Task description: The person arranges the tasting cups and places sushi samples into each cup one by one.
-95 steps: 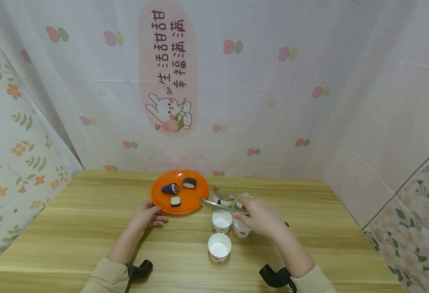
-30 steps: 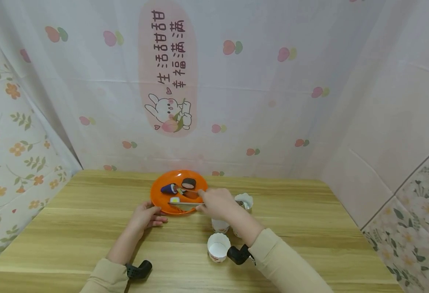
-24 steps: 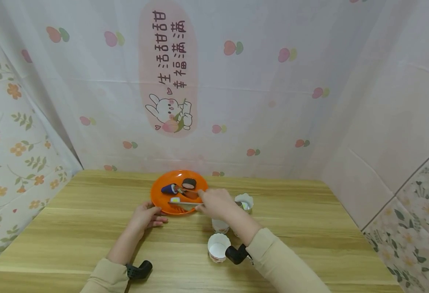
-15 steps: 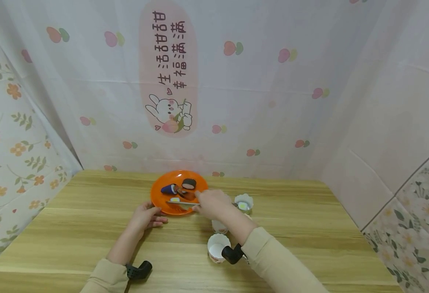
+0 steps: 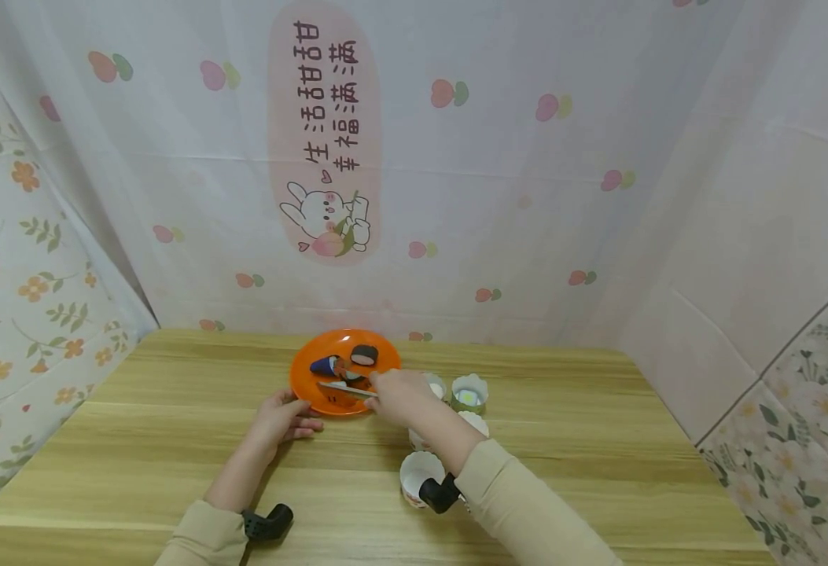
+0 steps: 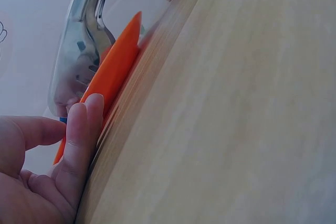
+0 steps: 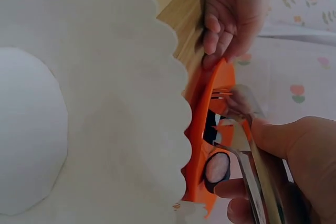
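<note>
My left hand pinches the near left rim of an orange plate, thumb above and fingers below in the left wrist view. Metal serving tongs, one arm fork-shaped and the other broad and flat, are gripped in my right hand. Their tips reach low over the plate, around a small white sushi piece that they partly cover; contact cannot be told. A dark blue cone-shaped hand roll and a dark-wrapped sushi roll with a pink face lie farther back on the plate.
Several white paper cups stand right of the plate. The back right cup holds a piece with a yellow centre; the front cup is partly behind the black wrist camera. My right forearm hides parts of others.
The tongs moved left from over the cups to over the plate, then shifted slightly farther left and closer around the small white sushi piece. My left hand stayed at the rim.
</note>
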A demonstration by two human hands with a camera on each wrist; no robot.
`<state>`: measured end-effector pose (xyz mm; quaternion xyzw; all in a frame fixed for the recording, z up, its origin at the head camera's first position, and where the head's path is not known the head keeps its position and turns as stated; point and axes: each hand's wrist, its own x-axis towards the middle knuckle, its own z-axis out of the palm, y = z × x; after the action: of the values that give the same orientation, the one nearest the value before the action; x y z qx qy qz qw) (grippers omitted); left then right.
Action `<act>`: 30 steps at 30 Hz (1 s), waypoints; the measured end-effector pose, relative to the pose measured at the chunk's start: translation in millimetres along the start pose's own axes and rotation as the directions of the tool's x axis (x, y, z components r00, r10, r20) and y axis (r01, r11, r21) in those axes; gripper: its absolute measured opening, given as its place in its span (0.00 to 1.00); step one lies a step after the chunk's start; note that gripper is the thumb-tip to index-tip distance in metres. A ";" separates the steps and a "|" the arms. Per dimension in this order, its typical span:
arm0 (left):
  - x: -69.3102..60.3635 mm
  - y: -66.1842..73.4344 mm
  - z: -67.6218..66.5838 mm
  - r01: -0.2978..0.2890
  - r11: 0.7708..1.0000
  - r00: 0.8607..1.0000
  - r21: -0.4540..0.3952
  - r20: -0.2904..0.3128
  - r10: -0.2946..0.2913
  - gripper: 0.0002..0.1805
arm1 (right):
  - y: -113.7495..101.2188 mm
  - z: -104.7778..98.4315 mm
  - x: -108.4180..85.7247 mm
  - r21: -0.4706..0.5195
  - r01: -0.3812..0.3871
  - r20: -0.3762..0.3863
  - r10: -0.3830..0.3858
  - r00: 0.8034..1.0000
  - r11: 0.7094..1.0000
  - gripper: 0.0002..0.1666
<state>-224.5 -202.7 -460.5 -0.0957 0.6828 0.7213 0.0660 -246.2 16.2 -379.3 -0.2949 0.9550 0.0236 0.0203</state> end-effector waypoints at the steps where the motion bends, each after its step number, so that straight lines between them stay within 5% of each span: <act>1: 0.2 -0.1 0.0 0.001 1.000 1.000 0.002 0.000 -0.001 0.27 | -0.5 0.1 -0.2 -0.002 0.005 -0.009 -0.005 1.000 1.000 0.20; 18: -0.6 0.8 0.8 -0.001 1.000 1.000 0.000 -0.008 0.001 0.25 | 3.6 -0.3 -9.1 -0.005 0.054 -0.104 -0.054 0.993 0.999 0.14; 30: 0.0 0.8 1.0 -0.001 1.000 1.000 0.005 -0.009 0.001 0.24 | 5.0 1.0 -16.3 -0.035 0.064 -0.109 -0.068 0.992 0.997 0.18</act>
<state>-224.7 -201.7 -459.6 -0.0984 0.6849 0.7192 0.0628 -235.6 29.5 -379.3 -0.3275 0.9439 0.0216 -0.0360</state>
